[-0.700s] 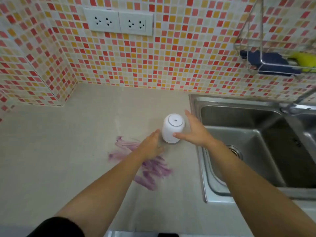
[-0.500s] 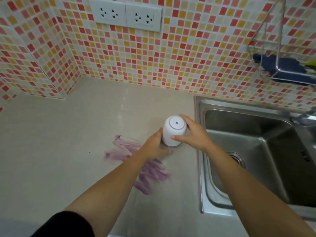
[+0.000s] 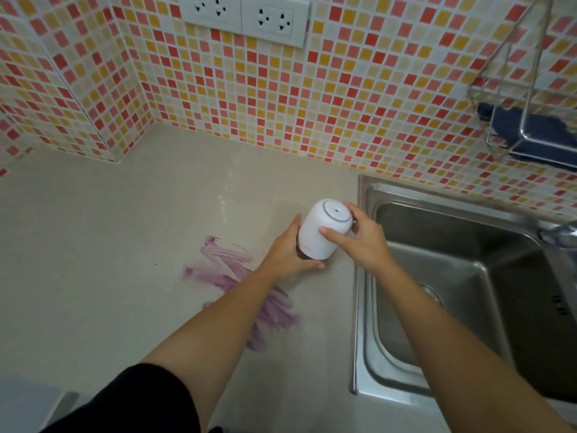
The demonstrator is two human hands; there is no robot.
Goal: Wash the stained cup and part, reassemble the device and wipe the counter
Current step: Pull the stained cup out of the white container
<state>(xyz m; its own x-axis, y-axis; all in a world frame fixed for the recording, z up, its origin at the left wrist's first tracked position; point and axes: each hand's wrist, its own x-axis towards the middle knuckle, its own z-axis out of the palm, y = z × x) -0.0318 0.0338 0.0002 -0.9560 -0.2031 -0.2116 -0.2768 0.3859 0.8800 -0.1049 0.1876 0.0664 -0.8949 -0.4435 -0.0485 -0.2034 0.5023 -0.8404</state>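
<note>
A small white device (image 3: 321,231) with a round grey-ringed top stands tilted on the beige counter (image 3: 109,260), just left of the sink. My right hand (image 3: 359,242) grips its white upper part from the right. My left hand (image 3: 285,254) wraps around its dark, stained lower cup, which is mostly hidden by the fingers. Purple smears (image 3: 237,276) stain the counter left of and below the device, partly under my left forearm.
A steel sink (image 3: 468,276) with a drain fills the right side; a tap (image 3: 559,235) shows at its far right. A wire rack (image 3: 527,135) on the tiled wall holds a dark blue cloth. Two sockets (image 3: 243,17) sit on the wall above.
Both hands have closed around the device, the left on its base and the right on its top. It now leans to the right. The camera has moved closer.
</note>
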